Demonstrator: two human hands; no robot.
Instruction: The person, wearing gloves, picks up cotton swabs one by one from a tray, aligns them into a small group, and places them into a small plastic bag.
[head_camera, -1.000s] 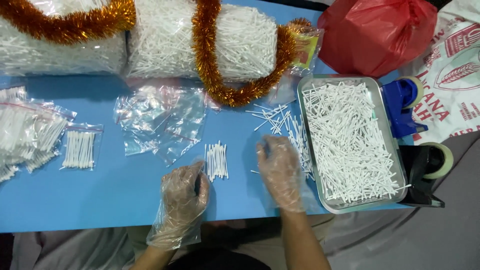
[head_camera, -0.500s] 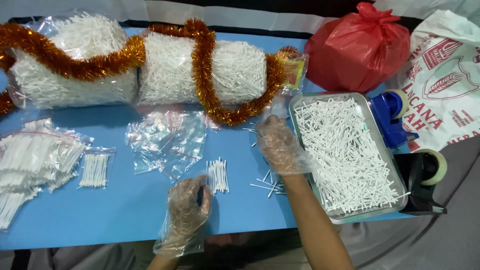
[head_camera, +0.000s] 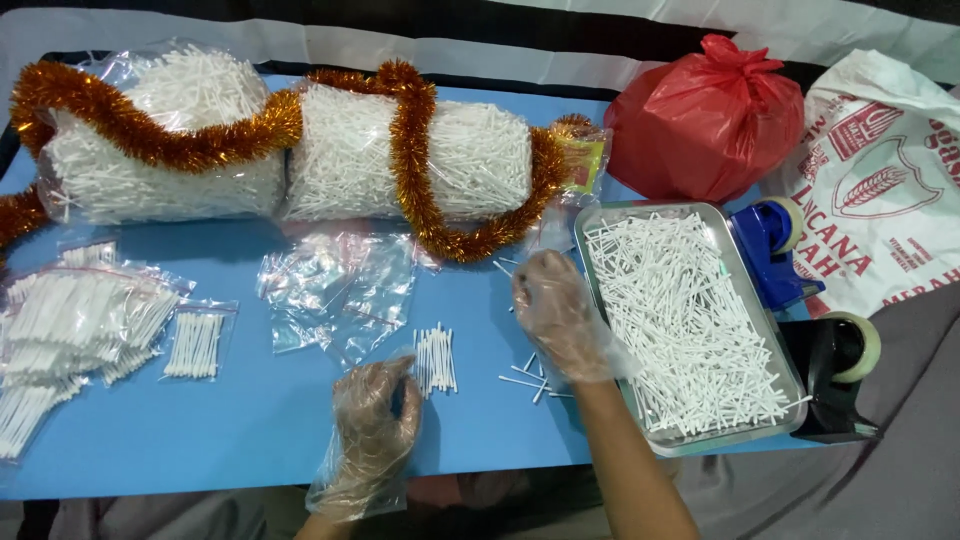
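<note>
My left hand (head_camera: 375, 415), in a loose plastic glove, rests half-curled on the blue table (head_camera: 230, 440), holding nothing, just near of the small cotton swab bundle (head_camera: 435, 360). My right hand (head_camera: 555, 310), gloved too, hovers open over scattered loose swabs (head_camera: 530, 380), just left of the swab-filled metal tray (head_camera: 690, 440).

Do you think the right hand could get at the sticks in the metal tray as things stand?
Probably yes. The right hand hovers just beside the tray, whose top is open, and the sticks lie loose and uncovered. Nothing stands between them.
</note>
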